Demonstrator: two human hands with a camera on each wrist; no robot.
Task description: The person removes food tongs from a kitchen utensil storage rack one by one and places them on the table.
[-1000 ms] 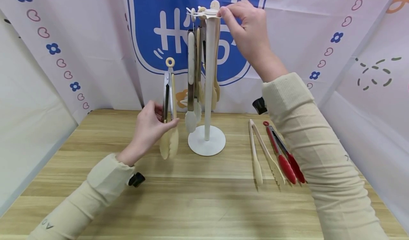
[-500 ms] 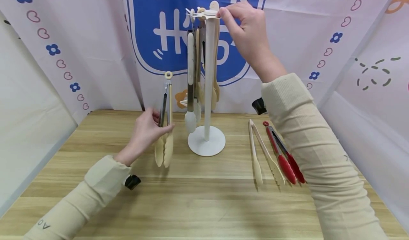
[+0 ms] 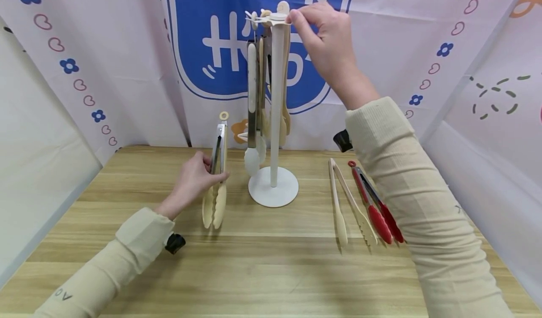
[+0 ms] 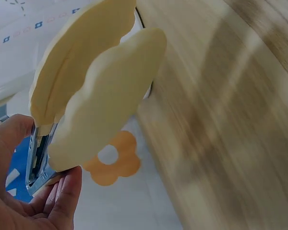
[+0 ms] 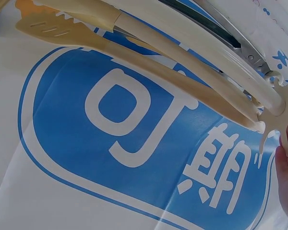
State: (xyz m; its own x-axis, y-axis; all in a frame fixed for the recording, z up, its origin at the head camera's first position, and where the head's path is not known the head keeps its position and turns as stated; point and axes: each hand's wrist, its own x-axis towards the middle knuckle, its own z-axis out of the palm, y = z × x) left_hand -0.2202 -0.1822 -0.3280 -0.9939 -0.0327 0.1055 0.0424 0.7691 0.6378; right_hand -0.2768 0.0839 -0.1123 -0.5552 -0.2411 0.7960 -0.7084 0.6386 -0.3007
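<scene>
My left hand (image 3: 196,179) grips a pair of cream-tipped tongs (image 3: 219,202) with metal arms, held upright with the ring end on top and the tips just over the table. In the left wrist view the two scalloped cream heads (image 4: 110,96) stand slightly apart. My right hand (image 3: 328,40) pinches the edge of the hook disc at the top of a white utensil stand (image 3: 275,120). White-tipped tongs (image 3: 252,120) and several cream utensils hang from that stand; the right wrist view shows a slotted cream turner (image 5: 62,31) among them.
Right of the stand's round base (image 3: 273,198), cream tongs (image 3: 340,210) and red tongs (image 3: 378,214) lie on the wooden table (image 3: 254,275). A white printed cloth (image 3: 127,97) with a blue emblem hangs close behind.
My left hand has lowered the cream-tipped tongs toward the table and drawn them slightly left, away from the stand. My right hand stays at the stand's top.
</scene>
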